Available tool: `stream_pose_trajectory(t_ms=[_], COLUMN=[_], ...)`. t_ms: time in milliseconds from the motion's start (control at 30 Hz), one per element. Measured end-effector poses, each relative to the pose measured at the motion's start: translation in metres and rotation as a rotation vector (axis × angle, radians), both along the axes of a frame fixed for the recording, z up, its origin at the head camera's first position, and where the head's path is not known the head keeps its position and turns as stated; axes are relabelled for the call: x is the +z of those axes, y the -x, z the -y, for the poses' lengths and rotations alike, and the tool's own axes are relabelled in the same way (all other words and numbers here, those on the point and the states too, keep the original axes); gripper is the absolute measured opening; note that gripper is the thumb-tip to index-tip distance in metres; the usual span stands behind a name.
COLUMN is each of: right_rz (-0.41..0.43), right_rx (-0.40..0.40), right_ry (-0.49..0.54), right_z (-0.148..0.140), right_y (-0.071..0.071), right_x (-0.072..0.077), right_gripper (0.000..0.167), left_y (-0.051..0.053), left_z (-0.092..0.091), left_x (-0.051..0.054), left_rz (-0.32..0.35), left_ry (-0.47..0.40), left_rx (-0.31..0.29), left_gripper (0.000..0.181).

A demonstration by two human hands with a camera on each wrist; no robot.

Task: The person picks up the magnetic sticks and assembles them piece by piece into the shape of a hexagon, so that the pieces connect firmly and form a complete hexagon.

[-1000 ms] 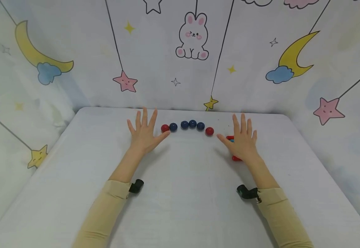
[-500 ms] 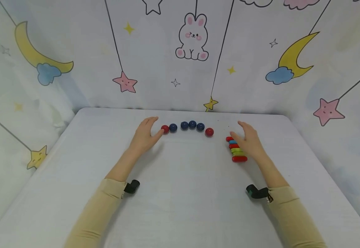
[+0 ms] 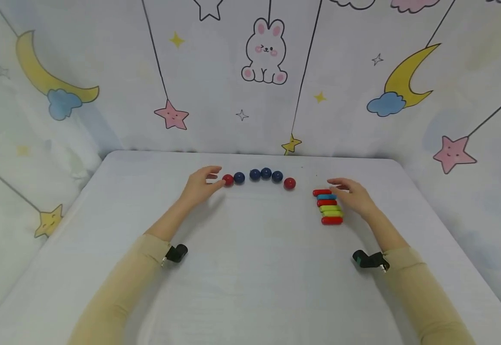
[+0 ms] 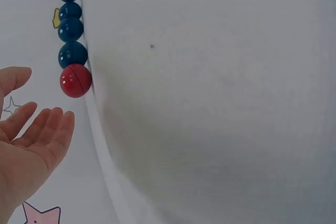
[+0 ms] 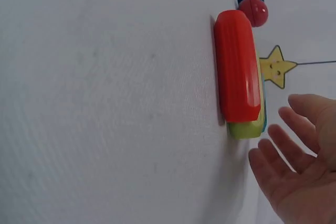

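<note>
Beside the red ball (image 3: 228, 179) at the row's left end, my left hand (image 3: 196, 188) hovers with thumb and fingers apart, holding nothing. Several dark blue balls (image 3: 266, 173) continue that row, which ends at the right in another red ball (image 3: 290, 183). My right hand (image 3: 356, 195) is at the upper right of a column of short rods, fingers loosely bent and empty. From back to front the rods are red (image 3: 322, 192), blue (image 3: 326, 197), red (image 3: 326, 203), two yellow-green (image 3: 331, 211) and red (image 3: 332, 221). The right wrist view shows a gap between this hand (image 5: 304, 166) and the front red rod (image 5: 237, 66).
A white table (image 3: 250, 278) lies under everything. Behind it hangs a white cloth (image 3: 216, 72) printed with a rabbit, moons and stars. A black wrist device (image 3: 176, 253) is on the left sleeve, another (image 3: 369, 259) on the right.
Both hands have gone from widely spread fingers to loosely bent ones. The right hand has moved right, uncovering the rods. The left hand has lowered slightly beside the red ball. Balls and rods keep their arrangement.
</note>
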State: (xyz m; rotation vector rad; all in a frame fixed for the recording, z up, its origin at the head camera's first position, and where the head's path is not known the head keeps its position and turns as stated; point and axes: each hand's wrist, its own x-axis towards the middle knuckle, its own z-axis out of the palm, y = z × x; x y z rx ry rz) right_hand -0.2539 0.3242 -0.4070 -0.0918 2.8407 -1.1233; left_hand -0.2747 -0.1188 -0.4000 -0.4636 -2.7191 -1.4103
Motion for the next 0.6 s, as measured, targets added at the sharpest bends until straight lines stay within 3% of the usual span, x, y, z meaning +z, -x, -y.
stream_pose_trajectory(t_ms=[133, 367, 600], right_rz=[0.056, 0.117, 0.141], right_rx=[0.048, 0.039, 0.036], right_ry=[0.014, 0.033, 0.042], right_z=[-0.005, -0.006, -0.003], right_y=[0.006, 0.013, 0.014], right_x=[-0.002, -0.005, -0.005], right_gripper=[0.049, 0.048, 0.047], left_y=[0.007, 0.019, 0.025], left_z=[-0.001, -0.003, -0.007], left_x=[-0.006, -0.017, -0.019], left_rz=[0.066, 0.13, 0.162], left_ry=[0.035, 0.059, 0.065], left_rx=[0.0, -0.016, -0.005], left_gripper=[0.051, 0.057, 0.059])
